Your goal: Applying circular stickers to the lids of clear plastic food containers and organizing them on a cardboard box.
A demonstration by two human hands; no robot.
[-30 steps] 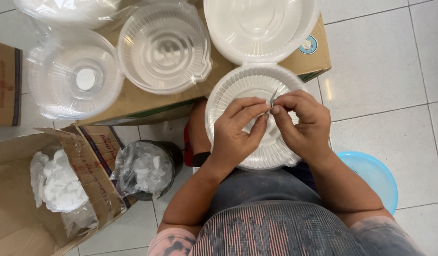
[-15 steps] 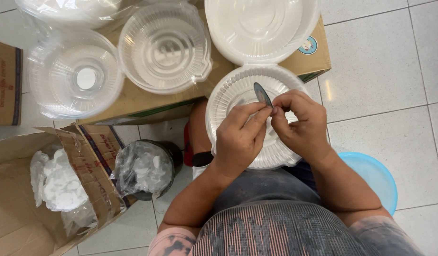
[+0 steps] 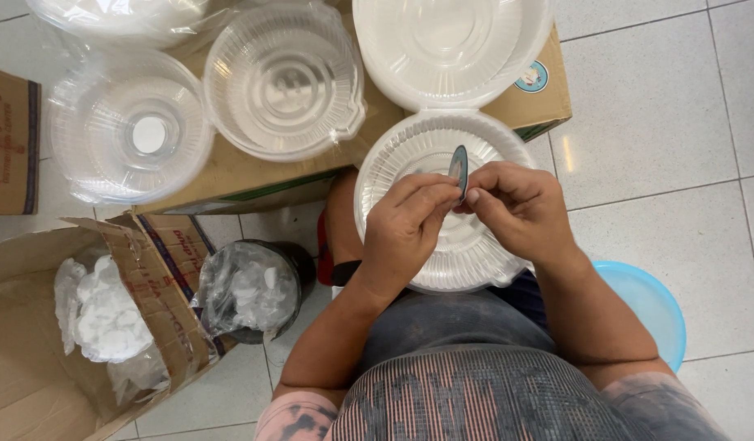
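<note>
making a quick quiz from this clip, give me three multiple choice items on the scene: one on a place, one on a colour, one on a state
1. Where is the small oval sticker?
A. pinched between both hands
B. on the floor tiles
C. inside the open box

2. What colour is the round basin beside the person?
A. red
B. blue
C. black

3. How is the clamshell container on the lap?
A. sealed shut
C. crushed flat
B. hinged open

Answers: 1 A, the left hand and right hand meet at it; 2 B, its rim is light blue; 3 B, the lid lies back on the cardboard box.
</note>
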